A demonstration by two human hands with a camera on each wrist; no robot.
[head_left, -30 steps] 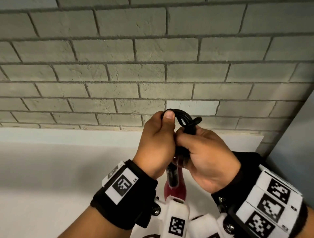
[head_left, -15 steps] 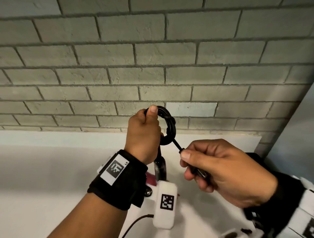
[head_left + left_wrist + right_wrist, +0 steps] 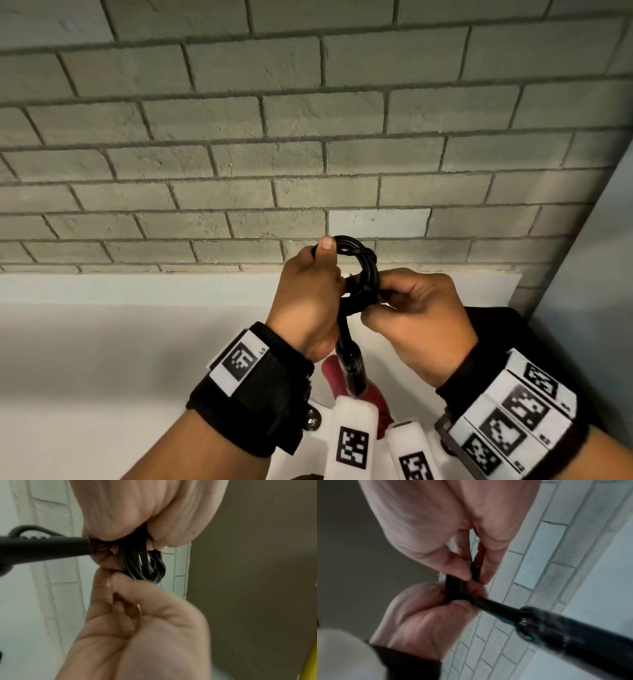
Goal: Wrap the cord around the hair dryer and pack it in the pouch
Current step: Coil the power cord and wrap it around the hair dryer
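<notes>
My left hand grips a small coil of black cord held up in front of the wall, thumb on top of the loop. My right hand pinches the cord's loose end against the coil's lower right side. Below the hands hangs the hair dryer, with its black handle and red body partly hidden by the wrist gear. In the left wrist view the cord bundle sits between both hands. In the right wrist view my fingers pinch the cord end beside the handle. No pouch is in view.
A grey brick wall stands close behind the hands. Below them lies a white surface. A plain grey panel closes off the right side.
My right hand, which had pulled the cord end out to the lower right, has come back up to the coil. My left hand kept holding the coil.
</notes>
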